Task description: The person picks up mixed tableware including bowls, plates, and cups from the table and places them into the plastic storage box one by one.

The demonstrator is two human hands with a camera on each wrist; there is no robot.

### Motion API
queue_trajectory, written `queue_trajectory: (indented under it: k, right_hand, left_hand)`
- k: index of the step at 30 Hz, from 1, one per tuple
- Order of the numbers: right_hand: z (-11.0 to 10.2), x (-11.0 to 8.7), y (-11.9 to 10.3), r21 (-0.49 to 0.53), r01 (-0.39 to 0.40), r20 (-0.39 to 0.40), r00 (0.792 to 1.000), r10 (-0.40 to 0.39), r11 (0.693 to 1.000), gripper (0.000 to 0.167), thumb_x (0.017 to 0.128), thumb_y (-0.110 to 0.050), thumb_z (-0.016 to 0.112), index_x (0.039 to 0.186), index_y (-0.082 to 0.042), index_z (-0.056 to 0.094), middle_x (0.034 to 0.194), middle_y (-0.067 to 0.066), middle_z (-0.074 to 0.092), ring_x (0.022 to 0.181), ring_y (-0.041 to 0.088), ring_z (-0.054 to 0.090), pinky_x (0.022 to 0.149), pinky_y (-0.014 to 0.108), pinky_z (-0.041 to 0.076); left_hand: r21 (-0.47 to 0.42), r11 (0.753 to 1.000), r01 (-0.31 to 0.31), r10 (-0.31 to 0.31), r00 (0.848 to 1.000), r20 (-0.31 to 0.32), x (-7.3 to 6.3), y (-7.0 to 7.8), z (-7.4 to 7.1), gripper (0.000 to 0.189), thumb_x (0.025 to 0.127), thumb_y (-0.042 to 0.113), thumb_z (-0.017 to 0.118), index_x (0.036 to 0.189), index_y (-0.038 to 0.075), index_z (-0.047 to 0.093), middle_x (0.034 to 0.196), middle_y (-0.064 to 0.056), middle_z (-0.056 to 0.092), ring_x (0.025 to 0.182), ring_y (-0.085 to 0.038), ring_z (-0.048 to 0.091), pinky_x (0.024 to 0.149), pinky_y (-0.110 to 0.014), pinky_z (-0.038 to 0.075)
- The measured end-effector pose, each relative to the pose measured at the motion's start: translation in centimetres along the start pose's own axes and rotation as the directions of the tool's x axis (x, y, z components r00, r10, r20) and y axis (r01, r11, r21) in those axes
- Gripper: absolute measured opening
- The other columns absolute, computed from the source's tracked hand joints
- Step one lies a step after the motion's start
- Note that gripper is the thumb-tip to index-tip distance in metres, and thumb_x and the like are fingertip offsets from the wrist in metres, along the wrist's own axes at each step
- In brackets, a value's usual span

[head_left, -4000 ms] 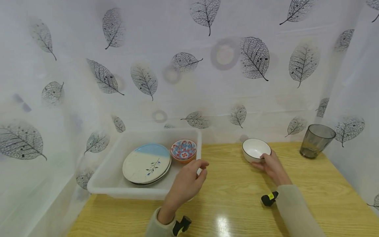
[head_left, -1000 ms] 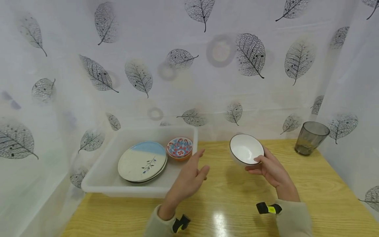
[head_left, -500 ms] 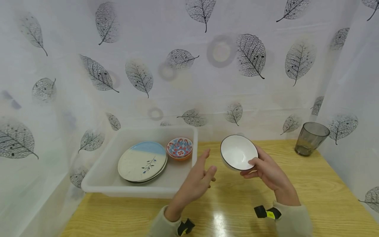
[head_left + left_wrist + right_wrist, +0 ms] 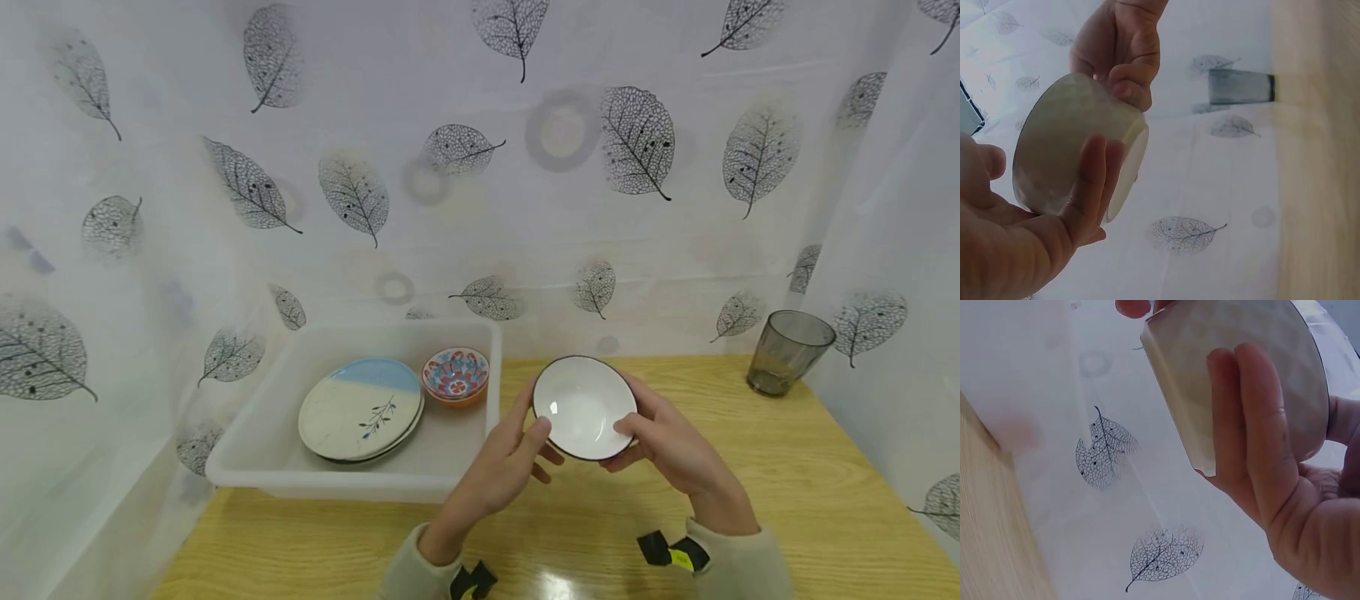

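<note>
A white bowl (image 4: 581,404) with a thin dark rim is held above the table between both hands, its inside tilted toward the head camera. My right hand (image 4: 678,450) grips its right side, thumb over the rim and fingers along the outer wall. From the other side my left hand (image 4: 495,471) holds it, thumb at the rim. In the left wrist view, the left fingers (image 4: 1088,181) lie against the outside of the bowl near its foot. Faint diamond-shaped facets show on the bowl's outer wall (image 4: 1297,381) in the right wrist view.
To the left stands a white plastic tub (image 4: 337,481). Inside are stacked cream and blue plates (image 4: 352,417) and patterned red-and-blue bowls (image 4: 455,375). A grey clear glass (image 4: 791,354) is at the table's (image 4: 825,500) back right. Leaf-print curtains (image 4: 405,67) enclose the table.
The right hand has lifted the white bowl off the table and brought it left and nearer. The left hand has moved right, from beside the tub to the bowl, and now holds it too.
</note>
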State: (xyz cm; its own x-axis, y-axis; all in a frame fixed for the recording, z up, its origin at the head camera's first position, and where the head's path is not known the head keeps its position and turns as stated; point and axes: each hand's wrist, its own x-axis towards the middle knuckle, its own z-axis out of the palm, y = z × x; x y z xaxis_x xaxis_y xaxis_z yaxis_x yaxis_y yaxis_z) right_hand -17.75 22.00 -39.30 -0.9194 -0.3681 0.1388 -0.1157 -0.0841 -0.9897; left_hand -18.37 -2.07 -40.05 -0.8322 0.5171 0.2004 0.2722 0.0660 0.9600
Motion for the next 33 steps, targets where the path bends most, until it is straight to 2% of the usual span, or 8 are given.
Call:
queue_trajectory:
  k: [6,9,11,17,24,31,33]
  right_hand:
    - [0.6,-0.3,-0.5,-0.026,-0.006,0.014,1.000,0.006,1.000,0.073,0.090,0.009,0.043,0.157,0.000,0.015,0.142,0.030,0.036,0.085,0.035,0.070,0.062,0.055,0.057]
    - [0.8,-0.5,-0.8,-0.048,-0.007,0.034,0.999,0.008,0.999,0.074,0.088,0.009,0.044,0.157,0.000,0.017,0.143,0.035,0.033,0.084,0.035,0.070,0.060,0.055,0.057]
    - [0.9,-0.6,-0.9,-0.063,-0.004,0.048,0.999,0.007,0.998,0.075,0.088,0.009,0.044,0.157,-0.001,0.017,0.144,0.036,0.032,0.084,0.035,0.069,0.059,0.055,0.057]
    - [0.8,-0.7,-1.0,-0.077,0.008,0.074,0.997,-0.003,0.997,0.075,0.090,0.008,0.047,0.158,-0.003,0.018,0.143,0.037,0.034,0.082,0.035,0.069,0.059,0.054,0.057]
    - [1.0,-0.5,-0.9,-0.087,0.006,0.086,0.996,0.002,0.996,0.069,0.098,0.000,0.050,0.158,-0.005,0.018,0.143,0.036,0.036,0.081,0.035,0.069,0.059,0.053,0.058]
    - [1.5,-0.2,-0.9,-0.068,0.000,0.097,0.995,0.007,0.998,0.068,0.102,-0.007,0.050,0.160,-0.010,0.014,0.140,0.038,0.038,0.075,0.038,0.070,0.059,0.053,0.058]
    - [1.7,-0.2,-0.9,-0.061,0.004,0.100,0.995,0.002,0.998,0.068,0.103,-0.008,0.050,0.160,-0.010,0.013,0.138,0.037,0.040,0.074,0.038,0.070,0.059,0.053,0.058]
  left_hand:
    - [-0.036,0.999,0.016,-0.016,1.000,0.007,-0.3,0.6,0.0,0.059,0.108,0.029,0.042,0.158,0.035,0.013,0.107,-0.023,0.066,0.072,-0.020,0.069,0.059,-0.037,0.059]
    - [-0.055,0.998,0.029,-0.027,0.999,0.026,-0.3,0.7,-0.1,0.059,0.107,0.028,0.042,0.158,0.032,0.014,0.091,-0.021,0.067,0.065,-0.020,0.068,0.057,-0.037,0.059]
    - [-0.065,0.997,0.037,-0.034,0.999,0.037,-0.3,0.8,-0.2,0.058,0.107,0.028,0.043,0.158,0.030,0.014,0.085,-0.020,0.068,0.063,-0.020,0.068,0.056,-0.037,0.059]
    - [-0.067,0.997,0.037,-0.034,0.998,0.054,-0.4,0.8,-0.5,0.057,0.107,0.024,0.044,0.157,0.027,0.019,0.085,-0.022,0.068,0.064,-0.024,0.069,0.056,-0.037,0.059]
    - [-0.090,0.994,0.058,-0.052,0.997,0.057,-0.3,0.7,-1.0,0.055,0.105,0.016,0.044,0.156,0.023,0.022,0.090,-0.021,0.068,0.064,-0.029,0.069,0.056,-0.037,0.059]
    - [-0.077,0.991,0.110,-0.104,0.991,0.080,0.0,1.5,-2.2,0.055,0.102,0.011,0.041,0.155,0.018,0.025,0.089,-0.018,0.068,0.063,-0.025,0.070,0.059,-0.052,0.058]
    - [-0.055,0.990,0.128,-0.122,0.988,0.094,0.1,1.9,-2.6,0.056,0.101,0.012,0.040,0.155,0.019,0.025,0.087,-0.017,0.069,0.063,-0.026,0.070,0.060,-0.052,0.058]
